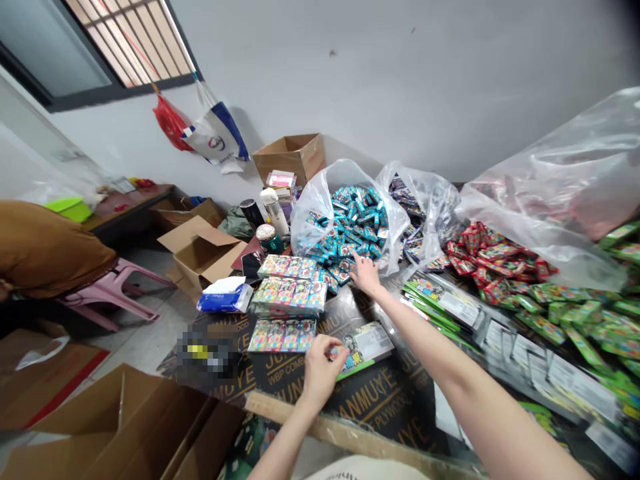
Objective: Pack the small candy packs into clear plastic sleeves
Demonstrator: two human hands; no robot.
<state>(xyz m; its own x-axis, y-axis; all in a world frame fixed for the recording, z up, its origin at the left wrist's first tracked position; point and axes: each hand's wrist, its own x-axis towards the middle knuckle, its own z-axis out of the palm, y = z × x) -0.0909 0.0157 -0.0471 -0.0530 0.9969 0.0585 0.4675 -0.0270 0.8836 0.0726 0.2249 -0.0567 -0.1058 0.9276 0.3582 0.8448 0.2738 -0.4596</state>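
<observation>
My right hand (366, 275) reaches to the front edge of a heap of small blue packets (357, 217) in a clear plastic bag (313, 223). Its fingers are stretched out and touch the packets. My left hand (323, 367) is closed, fingers curled and thumb close to them, at the left end of a flat green-and-white printed package (370, 343). What lies between those fingertips is mostly hidden. Just beyond and left of it, a row of small colourful boxes (283, 335) lies on the dark table (370, 407), with stacked wrapped rows (290, 295) behind.
Red packets (493, 257) and green packets (595, 327) are heaped at right, near flat green packages (445, 300). A bag of purple packets (407, 200) stands behind. Bottles (274, 210), a tissue pack (225, 297) and open cartons (203, 253) are at left. A person (50, 250) sits far left.
</observation>
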